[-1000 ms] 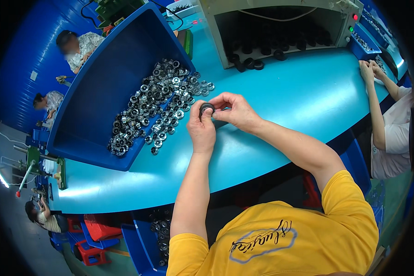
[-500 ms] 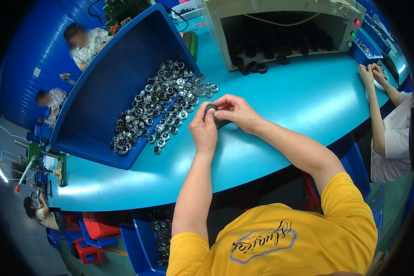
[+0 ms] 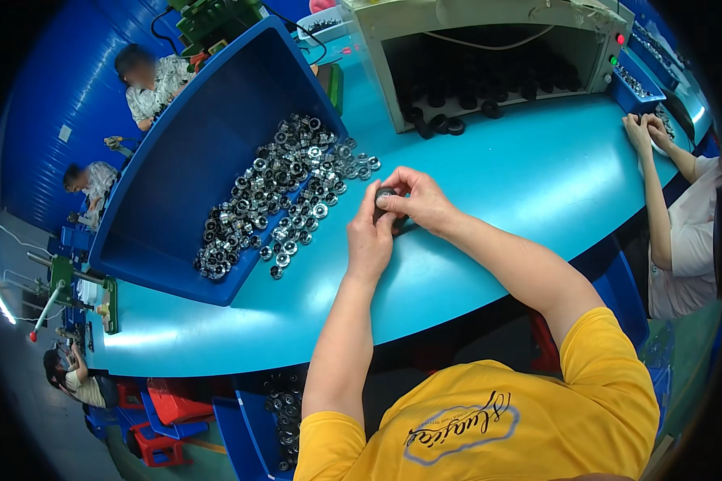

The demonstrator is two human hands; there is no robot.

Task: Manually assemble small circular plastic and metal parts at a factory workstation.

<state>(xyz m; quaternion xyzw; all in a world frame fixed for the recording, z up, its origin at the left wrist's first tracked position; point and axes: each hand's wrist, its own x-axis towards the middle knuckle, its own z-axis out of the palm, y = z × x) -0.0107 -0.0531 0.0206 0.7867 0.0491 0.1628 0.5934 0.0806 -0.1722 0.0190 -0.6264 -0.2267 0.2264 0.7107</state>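
Both hands meet over the blue-green table point(image 3: 521, 180), working on one small dark round part point(image 3: 384, 195), which sits between the fingertips, held up off the pile. The left hand point(image 3: 370, 234) comes from six o'clock, its grip pinching the part between thumb and fingers; the right hand point(image 3: 422, 203) reaches in from four o'clock, its grip pinching the same part, thumb over its upper face. How the fingers press behind the part is hidden. Toward nine o'clock of the hands stands a big blue tray point(image 3: 156, 192) with a heap of shiny metal and dark round pieces point(image 3: 253, 188) at its near side; more loose pieces point(image 3: 298, 228) lie on the table just outside its edge. At one o'clock is a pale, open-fronted box point(image 3: 377, 68), dark inside, with many black rings in it and a few black rings point(image 3: 439, 123) on the table before its opening. Between two and three o'clock, well apart, a co-worker's hands point(image 3: 646, 132) are close together by a small blue bin point(image 3: 635, 90). At seven o'clock, below the table edge, another blue bin point(image 3: 242, 437) holds dark parts.
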